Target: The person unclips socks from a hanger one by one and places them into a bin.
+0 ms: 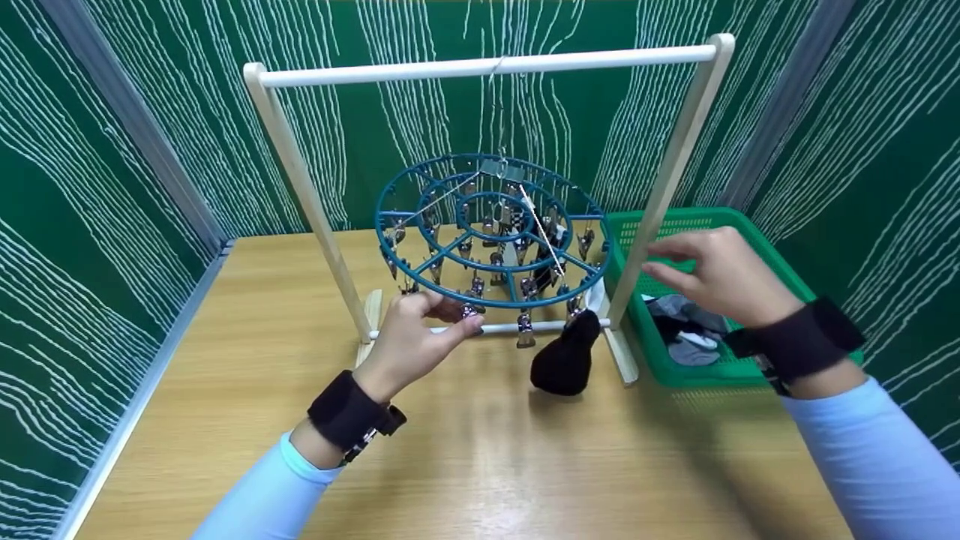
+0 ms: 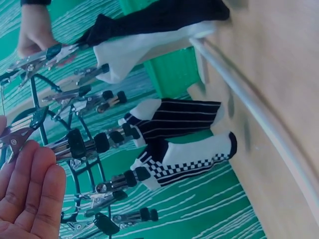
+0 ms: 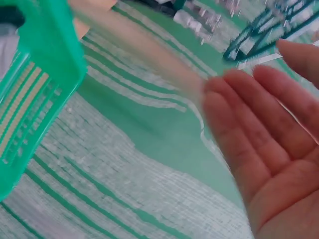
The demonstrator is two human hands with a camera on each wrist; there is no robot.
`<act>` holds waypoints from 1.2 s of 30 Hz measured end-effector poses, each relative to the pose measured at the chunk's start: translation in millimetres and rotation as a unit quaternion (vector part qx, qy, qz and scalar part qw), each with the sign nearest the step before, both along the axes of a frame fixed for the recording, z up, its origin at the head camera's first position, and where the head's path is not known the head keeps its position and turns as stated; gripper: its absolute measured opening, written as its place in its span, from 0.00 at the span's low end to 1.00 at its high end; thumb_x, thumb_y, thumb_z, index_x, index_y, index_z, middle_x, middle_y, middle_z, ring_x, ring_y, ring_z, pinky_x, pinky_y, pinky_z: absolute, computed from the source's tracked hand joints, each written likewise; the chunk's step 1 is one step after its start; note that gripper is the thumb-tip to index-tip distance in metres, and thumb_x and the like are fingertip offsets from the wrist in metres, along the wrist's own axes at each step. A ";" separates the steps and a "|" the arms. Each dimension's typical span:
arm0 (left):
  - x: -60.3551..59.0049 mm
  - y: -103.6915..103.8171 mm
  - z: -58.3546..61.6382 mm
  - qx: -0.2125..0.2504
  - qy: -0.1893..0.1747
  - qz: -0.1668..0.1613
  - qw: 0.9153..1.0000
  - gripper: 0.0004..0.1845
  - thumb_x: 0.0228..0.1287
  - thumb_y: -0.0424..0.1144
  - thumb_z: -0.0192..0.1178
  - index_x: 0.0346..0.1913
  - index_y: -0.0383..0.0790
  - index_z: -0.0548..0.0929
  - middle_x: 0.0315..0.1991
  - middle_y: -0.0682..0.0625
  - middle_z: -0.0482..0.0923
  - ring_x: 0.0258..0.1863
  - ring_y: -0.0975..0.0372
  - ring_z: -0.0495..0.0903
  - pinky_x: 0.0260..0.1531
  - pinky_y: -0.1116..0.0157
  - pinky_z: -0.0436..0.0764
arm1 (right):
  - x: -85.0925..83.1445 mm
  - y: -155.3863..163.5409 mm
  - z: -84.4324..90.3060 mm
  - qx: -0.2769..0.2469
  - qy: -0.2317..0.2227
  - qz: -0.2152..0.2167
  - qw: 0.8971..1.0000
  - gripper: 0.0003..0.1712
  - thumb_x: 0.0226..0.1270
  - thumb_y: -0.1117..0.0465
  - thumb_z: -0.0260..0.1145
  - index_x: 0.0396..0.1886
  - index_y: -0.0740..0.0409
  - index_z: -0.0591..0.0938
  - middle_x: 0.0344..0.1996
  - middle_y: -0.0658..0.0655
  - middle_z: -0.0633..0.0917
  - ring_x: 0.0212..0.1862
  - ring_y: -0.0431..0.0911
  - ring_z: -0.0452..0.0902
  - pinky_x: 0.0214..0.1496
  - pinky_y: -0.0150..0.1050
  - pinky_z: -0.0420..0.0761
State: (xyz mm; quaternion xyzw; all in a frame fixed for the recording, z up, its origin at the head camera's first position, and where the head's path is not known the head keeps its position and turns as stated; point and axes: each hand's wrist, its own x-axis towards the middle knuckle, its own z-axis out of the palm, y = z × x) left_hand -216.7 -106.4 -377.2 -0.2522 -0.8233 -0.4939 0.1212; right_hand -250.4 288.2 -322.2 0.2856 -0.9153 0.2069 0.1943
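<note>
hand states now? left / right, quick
Left hand: open, fingertips at a clip on the round sock hanger, nothing held.
Right hand: open, empty, above the green basket.

Your left hand was at the front rim of the round blue clip hanger, and its fingertips touched one metal clip that hung there. The fingers were nearly straight. The hanger hung level from the top bar of the wooden rack. A black sock hung from a clip just to the right of your fingertips, toe down. Your right hand was open and holding nothing, above the green basket.
</note>
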 end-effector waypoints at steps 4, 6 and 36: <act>0.6 -1.4 0.2 -0.010 0.012 0.001 1.000 0.08 0.70 0.38 0.75 0.42 0.34 0.92 0.38 0.44 0.93 0.40 0.53 0.92 0.49 0.55 0.91 | 1.2 -15.2 -2.6 -0.005 0.057 0.037 0.998 0.21 0.67 0.69 0.79 0.58 0.67 0.88 0.54 0.68 0.91 0.55 0.63 0.90 0.56 0.60 0.89; 0.7 -2.1 0.2 -0.016 0.030 -0.001 0.999 0.08 0.70 0.37 0.75 0.42 0.34 0.93 0.38 0.44 0.94 0.39 0.53 0.92 0.48 0.56 0.91 | 0.4 -20.9 -3.8 0.003 0.080 0.050 0.996 0.24 0.64 0.71 0.80 0.60 0.67 0.88 0.58 0.69 0.90 0.59 0.65 0.88 0.59 0.62 0.88; 9.7 -10.6 15.7 -0.032 0.443 0.051 0.895 0.16 0.64 0.46 0.81 0.31 0.36 0.89 0.25 0.48 0.85 0.25 0.57 0.80 0.27 0.64 0.79 | -2.8 -40.4 -7.8 0.040 0.146 0.141 0.978 0.20 0.61 0.76 0.79 0.54 0.66 0.91 0.52 0.67 0.92 0.55 0.62 0.90 0.55 0.58 0.90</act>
